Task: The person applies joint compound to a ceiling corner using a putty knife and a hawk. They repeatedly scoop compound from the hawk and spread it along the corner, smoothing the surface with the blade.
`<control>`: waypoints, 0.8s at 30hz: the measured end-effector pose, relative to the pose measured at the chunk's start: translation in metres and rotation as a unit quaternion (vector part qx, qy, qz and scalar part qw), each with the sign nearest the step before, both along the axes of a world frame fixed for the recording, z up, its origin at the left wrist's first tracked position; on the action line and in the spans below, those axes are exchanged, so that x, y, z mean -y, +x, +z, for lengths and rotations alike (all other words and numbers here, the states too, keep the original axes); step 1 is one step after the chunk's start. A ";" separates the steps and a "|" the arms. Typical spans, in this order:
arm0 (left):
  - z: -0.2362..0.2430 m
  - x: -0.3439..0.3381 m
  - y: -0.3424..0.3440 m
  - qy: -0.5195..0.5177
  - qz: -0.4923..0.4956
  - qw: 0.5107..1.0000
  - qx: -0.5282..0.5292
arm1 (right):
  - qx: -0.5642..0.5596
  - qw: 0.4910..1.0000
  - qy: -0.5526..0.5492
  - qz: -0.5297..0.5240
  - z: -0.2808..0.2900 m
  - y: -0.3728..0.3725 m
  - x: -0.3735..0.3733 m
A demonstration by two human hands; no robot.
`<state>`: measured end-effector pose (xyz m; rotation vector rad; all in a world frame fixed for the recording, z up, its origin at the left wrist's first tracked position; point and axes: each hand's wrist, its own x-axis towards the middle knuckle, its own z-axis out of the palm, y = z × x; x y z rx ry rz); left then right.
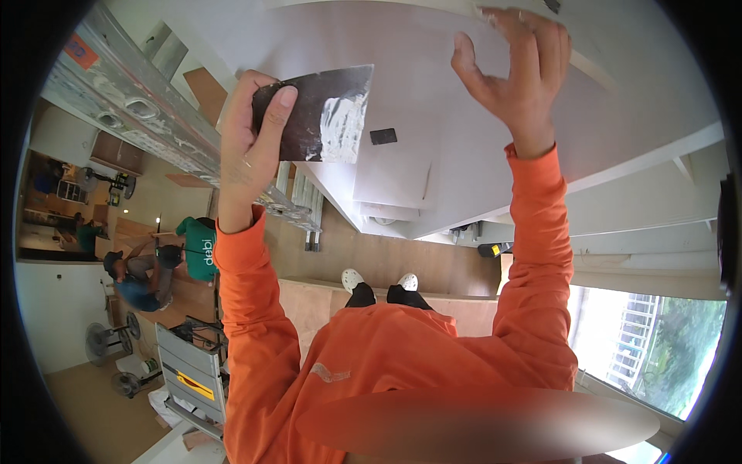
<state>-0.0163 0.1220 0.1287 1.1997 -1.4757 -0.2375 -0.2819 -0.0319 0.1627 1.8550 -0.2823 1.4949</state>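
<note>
My left hand (251,139) is closed on a broad, dark putty scraper (305,116), thumb across its face. White putty is smeared over the right part of its thin blade. It is held up in front of a smooth white panel (433,77). My right hand (522,73) is raised near the panel's far edge. Its thumb stands apart from bent fingers, and white smears show at the fingertips. No held tool can be seen in it. Between the hands, a small black rectangle (382,137) shows on the white surface; whether it is a piece or a cutout is unclear.
A putty-stained metal ladder (147,108) leans along the left. My shoes (379,280) are near a wooden board's edge. At lower left are people in green shirts (199,247), fans (99,340) and a grey folding machine stand (189,371). A window (657,340) is at right.
</note>
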 end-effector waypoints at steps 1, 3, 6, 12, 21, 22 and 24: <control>-0.001 0.000 0.000 -0.002 0.008 1.000 0.017 | 0.004 1.000 -0.016 0.019 0.003 0.006 0.010; -0.002 -0.001 -0.001 -0.001 0.008 1.000 0.012 | 0.004 0.999 0.034 0.022 -0.001 0.009 0.020; -0.007 0.000 -0.002 -0.013 0.007 1.000 -0.001 | 0.011 0.998 -0.059 0.003 -0.005 0.008 0.032; -0.016 0.005 0.001 -0.045 -0.009 0.999 -0.007 | -0.005 0.997 -0.077 -0.026 -0.008 0.001 0.038; -0.022 0.004 0.004 -0.037 -0.026 0.999 -0.012 | -0.014 0.994 -0.094 -0.045 -0.008 0.001 0.041; -0.021 0.004 0.004 -0.036 -0.030 0.999 -0.013 | -0.005 0.995 -0.092 -0.031 -0.007 0.001 0.040; -0.021 0.004 0.004 -0.037 -0.032 0.999 -0.010 | 0.004 0.996 -0.086 -0.027 -0.007 0.003 0.036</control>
